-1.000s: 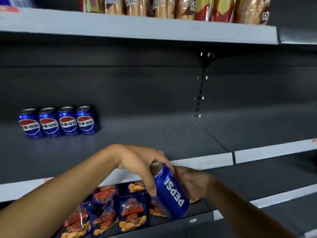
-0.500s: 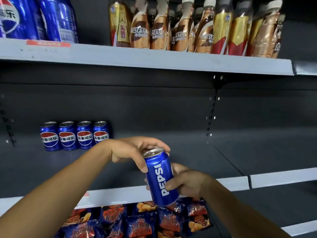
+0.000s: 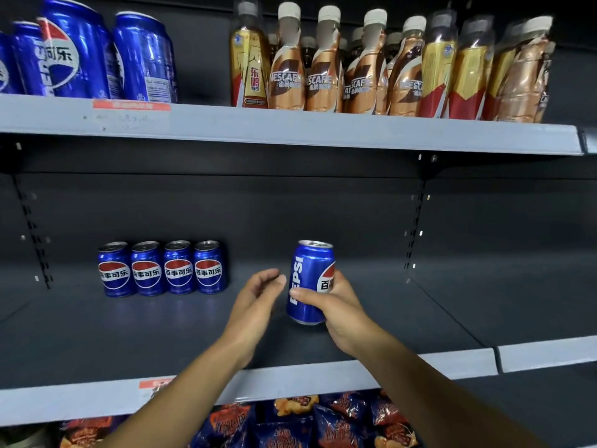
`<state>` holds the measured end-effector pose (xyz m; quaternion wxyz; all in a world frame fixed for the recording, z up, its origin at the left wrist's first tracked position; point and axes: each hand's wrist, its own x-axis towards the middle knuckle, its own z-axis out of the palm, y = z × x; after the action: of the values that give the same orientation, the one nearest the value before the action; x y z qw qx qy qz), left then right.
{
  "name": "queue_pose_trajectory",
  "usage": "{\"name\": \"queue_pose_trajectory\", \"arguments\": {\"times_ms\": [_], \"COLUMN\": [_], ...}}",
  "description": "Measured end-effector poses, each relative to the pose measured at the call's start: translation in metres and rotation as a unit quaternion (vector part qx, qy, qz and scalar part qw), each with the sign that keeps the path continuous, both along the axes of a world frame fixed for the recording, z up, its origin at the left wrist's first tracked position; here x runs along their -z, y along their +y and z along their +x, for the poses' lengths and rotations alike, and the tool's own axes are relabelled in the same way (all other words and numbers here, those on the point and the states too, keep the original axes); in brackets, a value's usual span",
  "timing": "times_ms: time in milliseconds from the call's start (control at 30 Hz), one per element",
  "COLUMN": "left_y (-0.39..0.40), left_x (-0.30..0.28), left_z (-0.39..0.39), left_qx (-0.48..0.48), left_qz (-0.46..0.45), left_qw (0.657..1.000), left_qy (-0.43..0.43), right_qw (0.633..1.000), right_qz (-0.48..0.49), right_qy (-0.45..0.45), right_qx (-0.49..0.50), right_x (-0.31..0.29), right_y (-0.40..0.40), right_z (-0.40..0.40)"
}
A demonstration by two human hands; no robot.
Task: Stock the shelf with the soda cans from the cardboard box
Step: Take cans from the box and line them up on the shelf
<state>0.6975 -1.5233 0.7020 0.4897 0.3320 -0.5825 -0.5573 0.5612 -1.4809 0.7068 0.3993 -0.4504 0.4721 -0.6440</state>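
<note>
**Can upright, row waiting at nine o'clock**

The right hand (image 3: 336, 305) grips a blue aluminium Pepsi soda can (image 3: 310, 282) over the dark grey metal shelf (image 3: 323, 373), its fingers (image 3: 303, 293) curled round the lower half of the can. The can's long axis stands near vertical, leaning very slightly, and its base looks at or just above the shelf floor (contact cannot be told). The left hand (image 3: 258, 302) hovers just beside the can at its nine o'clock, loosely spread, holding nothing and touching nothing.

The row of four matching blue cans (image 3: 161, 270) stands at the can's nine o'clock, a little farther back and well apart from it. The next move probably carries the can left and back to the row's right end; the right hand has it, so it should lead.
</note>
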Motion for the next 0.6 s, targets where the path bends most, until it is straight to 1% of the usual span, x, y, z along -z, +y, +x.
{"name": "queue_pose_trajectory", "arguments": {"times_ms": [67, 167, 233, 333, 467, 600], "left_y": [0.004, 0.002, -0.002, -0.012, -0.029, -0.043], "left_x": [0.004, 0.011, 0.015, 0.017, 0.015, 0.018], "left_z": [-0.001, 0.002, 0.004, 0.008, 0.018, 0.029], "left_qx": [-0.009, 0.022, 0.031, -0.008, -0.049, -0.044], "left_qz": [-0.038, -0.089, -0.125, -0.168, -0.164, -0.135], "left_qw": [0.999, 0.993, 0.985, 0.973, 0.971, 0.979], "left_qy": [-0.020, -0.071, -0.113, -0.156, -0.165, -0.149], "right_qw": [0.999, 0.998, 0.998, 0.999, 1.000, 1.000], "right_qz": [-0.004, -0.006, 0.000, 0.004, 0.015, 0.015], "right_qy": [-0.010, -0.036, -0.039, -0.046, -0.008, 0.022], "right_qx": [0.030, 0.056, 0.056, 0.028, -0.020, -0.011], "right_x": [-0.001, -0.002, -0.005, -0.008, -0.005, -0.005], "right_y": [-0.010, -0.022, -0.028, -0.033, -0.043, -0.058], "right_z": [0.006, 0.014, 0.020, 0.029, 0.037, 0.043]}}
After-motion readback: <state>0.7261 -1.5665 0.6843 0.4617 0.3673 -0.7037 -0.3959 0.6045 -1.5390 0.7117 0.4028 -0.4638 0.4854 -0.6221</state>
